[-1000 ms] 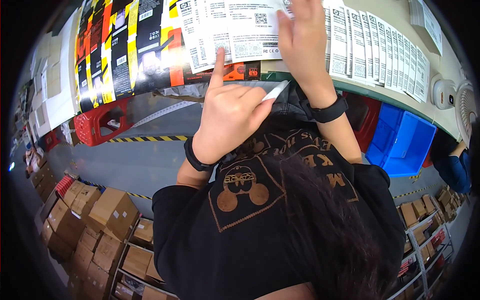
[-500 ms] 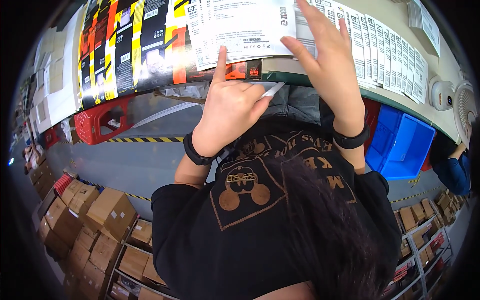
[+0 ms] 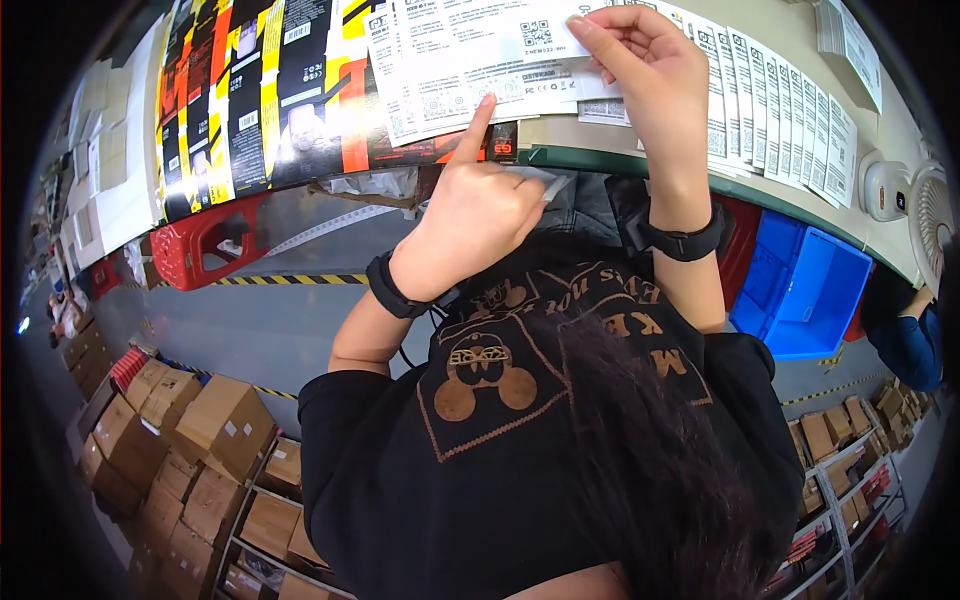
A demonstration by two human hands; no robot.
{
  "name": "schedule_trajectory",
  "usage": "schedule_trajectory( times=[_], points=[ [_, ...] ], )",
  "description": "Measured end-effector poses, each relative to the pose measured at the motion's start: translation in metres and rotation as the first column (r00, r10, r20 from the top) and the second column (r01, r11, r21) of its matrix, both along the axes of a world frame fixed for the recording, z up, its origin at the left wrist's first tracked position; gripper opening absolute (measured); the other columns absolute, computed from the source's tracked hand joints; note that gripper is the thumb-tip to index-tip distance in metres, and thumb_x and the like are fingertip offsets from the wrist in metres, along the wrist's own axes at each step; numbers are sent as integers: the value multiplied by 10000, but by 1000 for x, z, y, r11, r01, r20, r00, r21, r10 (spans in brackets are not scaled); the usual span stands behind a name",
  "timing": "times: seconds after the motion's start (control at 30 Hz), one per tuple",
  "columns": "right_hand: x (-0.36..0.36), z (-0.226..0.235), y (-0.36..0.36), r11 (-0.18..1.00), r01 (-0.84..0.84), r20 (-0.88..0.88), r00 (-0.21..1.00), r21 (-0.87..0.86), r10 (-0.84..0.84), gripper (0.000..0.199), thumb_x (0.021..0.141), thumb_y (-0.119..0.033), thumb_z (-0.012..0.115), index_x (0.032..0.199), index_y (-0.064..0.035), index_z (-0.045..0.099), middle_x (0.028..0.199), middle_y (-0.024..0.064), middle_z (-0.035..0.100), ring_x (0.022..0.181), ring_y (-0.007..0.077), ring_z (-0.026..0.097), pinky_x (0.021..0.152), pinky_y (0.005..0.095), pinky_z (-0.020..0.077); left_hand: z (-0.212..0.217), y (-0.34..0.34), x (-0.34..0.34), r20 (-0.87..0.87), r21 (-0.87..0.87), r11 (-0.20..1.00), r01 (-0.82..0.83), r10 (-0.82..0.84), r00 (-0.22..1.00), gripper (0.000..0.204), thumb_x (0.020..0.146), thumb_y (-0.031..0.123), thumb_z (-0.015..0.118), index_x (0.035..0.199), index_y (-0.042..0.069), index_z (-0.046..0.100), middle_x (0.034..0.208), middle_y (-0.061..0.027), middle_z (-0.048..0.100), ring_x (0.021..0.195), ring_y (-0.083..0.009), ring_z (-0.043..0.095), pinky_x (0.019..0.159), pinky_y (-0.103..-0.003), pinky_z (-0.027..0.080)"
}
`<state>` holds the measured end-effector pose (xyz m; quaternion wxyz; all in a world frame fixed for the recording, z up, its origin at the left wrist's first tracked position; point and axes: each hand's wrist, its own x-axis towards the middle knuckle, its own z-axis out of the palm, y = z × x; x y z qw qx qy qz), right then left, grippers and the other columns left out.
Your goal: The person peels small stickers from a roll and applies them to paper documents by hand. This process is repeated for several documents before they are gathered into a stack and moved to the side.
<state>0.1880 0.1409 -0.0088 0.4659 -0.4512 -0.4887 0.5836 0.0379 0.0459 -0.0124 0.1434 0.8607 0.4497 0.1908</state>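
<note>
My left hand [image 3: 478, 212] is at the table's near edge, its index finger stretched out onto the white printed sheets [image 3: 470, 45]. Its other fingers are curled round a thin white pointed strip [image 3: 556, 186], mostly hidden; its exact kind cannot be made out. With thumb and fingers, my right hand [image 3: 665, 85] pinches the right edge of the top printed sheet, near a square code. The sheets overlap in a loose pile. Beneath their left side lie black, yellow and orange printed packaging sheets [image 3: 300, 95].
Fanned white leaflets [image 3: 790, 120] run along the table to the right, with a small fan [image 3: 930, 205] beyond. Below the table are a blue crate [image 3: 800, 290] and a red stool [image 3: 205, 245]. Cardboard boxes [image 3: 225, 425] stand on the floor behind me. Another person's arm [image 3: 908, 330] shows at far right.
My right hand has closed from spread fingers into a pinch on the top sheet's edge. My left hand has shifted slightly right, and the white strip is now more hidden.
</note>
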Motion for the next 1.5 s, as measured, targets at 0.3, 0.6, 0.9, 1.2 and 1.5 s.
schedule_trajectory(
  times=[0.3,0.6,0.9,1.2,1.5],
  points=[
    [-16,-12,4,997,11,169,985,73,-23,59,807,-19,625,789,28,594,670,5,574,598,43,496,553,170,411,-1,-7,-6,24,-16,1000,15,-15,1000,205,661,36,602,485,55,497,408,-64,463,419,-208,536,1079,-496,225],
    [1,-100,17,959,-6,357,929,283,-99,69,803,-17,627,776,36,592,665,8,577,597,44,496,549,178,417,-1,-8,-2,56,-26,1000,12,-11,998,198,658,32,601,488,51,501,409,-65,463,421,-210,539,1078,-492,229],
    [-24,7,-2,991,-46,564,825,126,-33,104,795,-18,626,851,41,562,628,45,542,559,84,487,529,203,404,-4,-8,-3,54,-14,1000,-4,5,999,206,658,33,597,481,46,493,409,-85,473,417,-219,535,1080,-485,224],
    [-18,-36,5,827,78,631,608,556,-482,366,753,-169,699,1038,4,550,892,91,628,808,201,603,684,324,485,-3,-9,-3,13,-10,1000,-29,29,999,219,659,30,592,469,47,485,405,-95,470,413,-230,529,1080,-482,226],
    [20,17,-10,847,186,355,848,498,-394,479,801,-40,627,1225,14,410,813,80,576,787,132,559,730,238,430,6,-14,-7,111,-63,998,25,-18,994,153,663,90,684,580,59,559,467,-59,505,455,-210,530,1078,-527,203]
  ],
)
